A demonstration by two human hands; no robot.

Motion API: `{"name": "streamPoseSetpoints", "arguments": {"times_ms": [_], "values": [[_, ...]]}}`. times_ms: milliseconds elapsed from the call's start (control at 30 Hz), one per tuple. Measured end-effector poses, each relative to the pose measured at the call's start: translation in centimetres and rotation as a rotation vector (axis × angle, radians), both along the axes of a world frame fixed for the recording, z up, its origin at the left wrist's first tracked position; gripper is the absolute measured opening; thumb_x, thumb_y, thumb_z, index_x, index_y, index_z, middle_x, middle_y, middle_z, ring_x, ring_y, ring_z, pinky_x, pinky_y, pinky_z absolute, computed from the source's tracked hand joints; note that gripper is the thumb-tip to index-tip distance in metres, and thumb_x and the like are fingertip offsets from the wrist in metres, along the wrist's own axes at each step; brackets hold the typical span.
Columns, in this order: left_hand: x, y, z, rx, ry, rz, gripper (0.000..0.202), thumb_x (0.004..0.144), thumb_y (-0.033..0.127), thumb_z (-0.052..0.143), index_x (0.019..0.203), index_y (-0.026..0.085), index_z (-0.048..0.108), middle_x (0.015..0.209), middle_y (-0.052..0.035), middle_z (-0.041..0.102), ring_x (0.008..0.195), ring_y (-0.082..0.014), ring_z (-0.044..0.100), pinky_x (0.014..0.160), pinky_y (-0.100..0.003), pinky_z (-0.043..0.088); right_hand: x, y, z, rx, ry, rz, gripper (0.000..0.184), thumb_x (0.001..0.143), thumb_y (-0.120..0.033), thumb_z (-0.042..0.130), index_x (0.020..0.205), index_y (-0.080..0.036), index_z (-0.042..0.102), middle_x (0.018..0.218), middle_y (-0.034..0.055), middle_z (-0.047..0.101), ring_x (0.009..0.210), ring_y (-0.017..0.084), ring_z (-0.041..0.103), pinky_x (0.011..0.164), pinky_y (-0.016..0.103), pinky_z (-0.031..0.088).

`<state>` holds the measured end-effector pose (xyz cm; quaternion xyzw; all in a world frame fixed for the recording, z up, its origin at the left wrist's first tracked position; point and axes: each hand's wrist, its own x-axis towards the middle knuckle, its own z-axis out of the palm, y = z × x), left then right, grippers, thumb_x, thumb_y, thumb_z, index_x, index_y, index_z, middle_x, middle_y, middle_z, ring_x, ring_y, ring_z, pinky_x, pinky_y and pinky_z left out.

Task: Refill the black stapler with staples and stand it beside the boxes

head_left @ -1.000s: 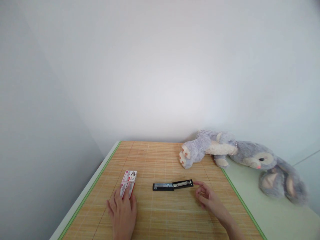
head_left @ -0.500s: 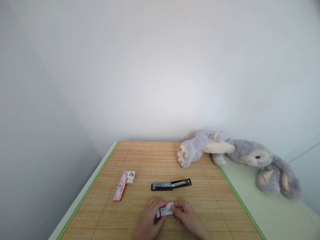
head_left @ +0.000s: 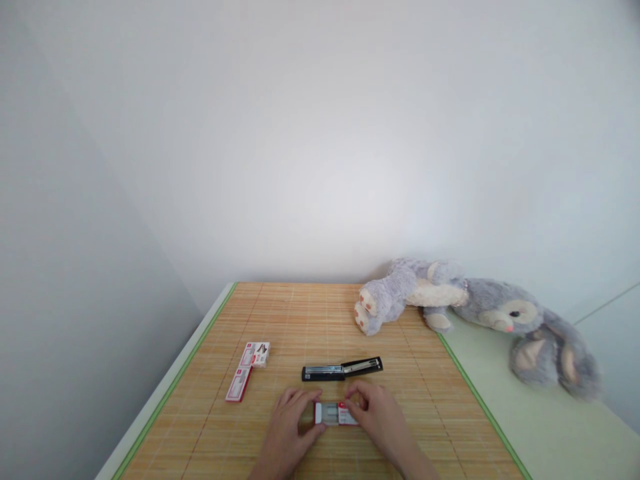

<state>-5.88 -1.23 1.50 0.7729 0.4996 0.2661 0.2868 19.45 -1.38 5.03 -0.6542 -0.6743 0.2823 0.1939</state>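
Hands (head_left: 287, 427) (head_left: 379, 415) pinch a small box (head_left: 331, 413), left at nine o'clock, right at three; an opened stapler (head_left: 342, 371) lies near, at twelve.

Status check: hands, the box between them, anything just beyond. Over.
Left hand gripping box at its left end; right hand pinching its right. Box part open. Stapler unfolded, just beyond.

Red-and-white box (head_left: 346, 416), perhaps greyish inside, black stapler (head_left: 323, 376), grey-and-cream plush (head_left: 500, 308), tan striped mat (head_left: 295, 320)
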Motion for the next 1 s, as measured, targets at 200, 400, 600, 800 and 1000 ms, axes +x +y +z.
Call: {"name": "streamPoseSetpoints", "arguments": {"times_ms": [200, 400, 600, 800, 1000], "values": [[0.0, 0.0, -0.6, 0.043, -0.013, 0.013, 0.055, 0.08, 0.031, 0.08, 0.132, 0.038, 0.065, 0.126, -0.0019, 0.071, 0.118, -0.0276, 0.06, 0.103, -0.043, 0.048, -4.1, 1.3, 2.2, 0.0, -0.299, 0.238, 0.021, 0.08, -0.023, 0.065, 0.088, -0.029, 0.083, 0.086, 0.0066, 0.081, 0.084, 0.027, 0.074, 0.071, 0.03, 0.044], [-0.1, -0.1, -0.8, 0.066, -0.017, 0.014, 0.053, 0.081, 0.034, 0.078, 0.132, 0.037, 0.065, 0.125, -0.0035, 0.072, 0.117, -0.0284, 0.061, 0.102, -0.045, 0.049, -4.6, 1.3, 2.2, 0.009, -0.366, 0.332, 0.019, 0.084, -0.027, 0.064, 0.088, -0.025, 0.082, 0.087, 0.0107, 0.081, 0.086, 0.029, 0.075, 0.075, 0.031, 0.048], [0.0, 0.0, -0.2, 0.03, -0.011, 0.011, 0.054, 0.081, 0.032, 0.078, 0.133, 0.036, 0.064, 0.125, -0.0037, 0.071, 0.117, -0.0281, 0.06, 0.102, -0.044, 0.048, -5.1, 1.5, 2.5, 0.037, -0.263, 0.375, 0.02, 0.084, -0.024, 0.061, 0.089, -0.024, 0.08, 0.088, 0.0094, 0.08, 0.084, 0.027, 0.074, 0.074, 0.03, 0.046], [0.4, -0.1, 1.2, 0.018, 0.014, -0.025, 0.037, 0.084, 0.034, 0.076, 0.121, 0.035, 0.069, 0.121, -0.004, 0.068, 0.117, -0.0283, 0.058, 0.101, -0.043, 0.045, -2.5, 1.0, 2.1, 0.041, -0.059, 0.251, 0.016, 0.086, -0.026, 0.063, 0.091, -0.024, 0.079, 0.075, 0.0013, 0.076, 0.068, 0.017, 0.067, 0.062, 0.024, 0.04], [0.7, -0.1, 1.7, -0.014, 0.061, -0.022, 0.032, 0.083, 0.038, 0.076, 0.115, 0.033, 0.07, 0.103, -0.0021, 0.069, 0.103, -0.0264, 0.06, 0.093, -0.04, 0.044, -2.0, -0.5, 1.6, 0.035, 0.138, 0.186, 0.018, 0.092, -0.027, 0.06, 0.092, -0.021, 0.077, 0.08, 0.0005, 0.076, 0.07, 0.014, 0.066, 0.063, 0.021, 0.043]]}}
